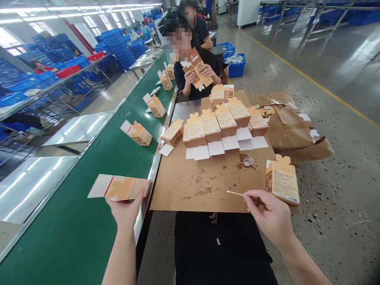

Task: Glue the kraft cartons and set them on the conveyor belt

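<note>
My left hand grips a tan carton by its near end and holds it over the green conveyor belt. My right hand pinches a thin stick above the brown cardboard sheet. Another tan carton lies just beyond my right hand at the sheet's right edge. A small clear glue cup sits on the sheet among glue stains. A row of several folded cartons with white flaps open lies at the sheet's far side.
Several cartons lie spaced along the belt. A co-worker ahead holds a carton in both hands. Crumpled brown paper lies on the right. Blue crates stand on the floor and on racks at the left.
</note>
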The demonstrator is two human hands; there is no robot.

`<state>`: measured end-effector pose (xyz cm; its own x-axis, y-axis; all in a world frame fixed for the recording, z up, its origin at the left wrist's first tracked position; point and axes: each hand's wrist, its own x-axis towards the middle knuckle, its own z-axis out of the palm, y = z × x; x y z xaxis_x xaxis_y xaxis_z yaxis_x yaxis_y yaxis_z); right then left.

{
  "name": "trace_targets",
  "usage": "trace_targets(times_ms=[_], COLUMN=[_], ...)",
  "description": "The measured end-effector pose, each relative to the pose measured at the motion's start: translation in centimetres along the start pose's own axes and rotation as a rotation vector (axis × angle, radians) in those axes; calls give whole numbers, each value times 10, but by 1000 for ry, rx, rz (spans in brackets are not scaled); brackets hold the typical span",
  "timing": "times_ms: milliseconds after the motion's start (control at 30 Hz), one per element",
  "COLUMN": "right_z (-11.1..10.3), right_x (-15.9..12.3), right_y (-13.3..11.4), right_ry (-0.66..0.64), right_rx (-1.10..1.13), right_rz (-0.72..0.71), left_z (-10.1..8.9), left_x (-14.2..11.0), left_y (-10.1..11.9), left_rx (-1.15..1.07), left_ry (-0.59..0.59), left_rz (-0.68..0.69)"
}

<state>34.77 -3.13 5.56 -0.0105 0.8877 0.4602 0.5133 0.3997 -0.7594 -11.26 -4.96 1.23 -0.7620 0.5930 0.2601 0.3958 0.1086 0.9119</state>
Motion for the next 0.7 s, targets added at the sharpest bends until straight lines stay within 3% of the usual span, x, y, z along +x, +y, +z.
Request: trace_targets(times_ms=[100,200,300,367,467,533,600,700], right_z=[1,9,8,-2,-24,-35,-36,-25], right_x=[4,10,12,11,5,2,3,9], right_y=[2,1,0,0,3,6,8,6], right_ry=[-1,-31,-47,-52,-10,15,23,49], right_rx=[22,27,31,18,-43,-73,-63,-18], right_rz=[-4,12,33,80,194,230,201,91], left_z=[-21,-20,-21,-28,-31,-14,24,108], left_x=[36,55,58,46,15,2,8,56], left_y=[-12,-22,-29,-33,-35,-27,-8,41], left_rx=[-73,7,170,236,179,92,20,56], left_ry=[76,43,51,142,398,422,265,-22], left_rz=[-60,-199,-254,-207,96,335,457,392])
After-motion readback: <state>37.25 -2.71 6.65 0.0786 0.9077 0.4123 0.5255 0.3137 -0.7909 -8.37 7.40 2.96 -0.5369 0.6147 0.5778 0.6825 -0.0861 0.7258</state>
